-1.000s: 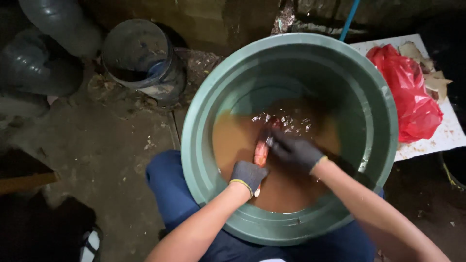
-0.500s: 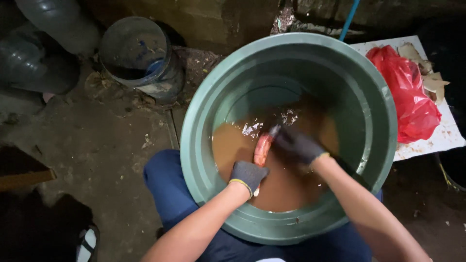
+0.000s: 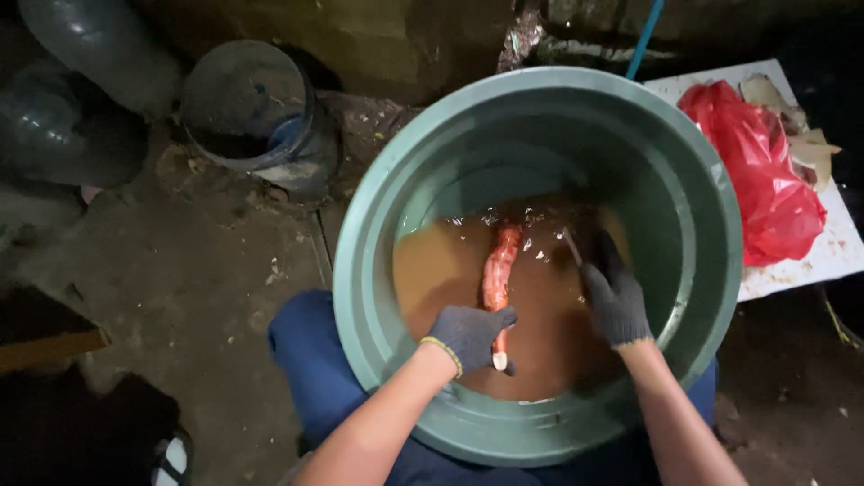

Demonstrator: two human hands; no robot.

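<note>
Landmark: green tub, holding muddy brown water. Left of the tub, a dark bucket on the dirt floor. Inside the tub, the left hand, gloved, is closed around the near end of a long reddish root, which lies partly above the water. The root looks stiff, wet and probably slippery; a firm hold near its end or middle suits it. The right hand, gloved, is closed on a thin blade-like tool, barely visible. Right of the tub, a red bag.
</note>
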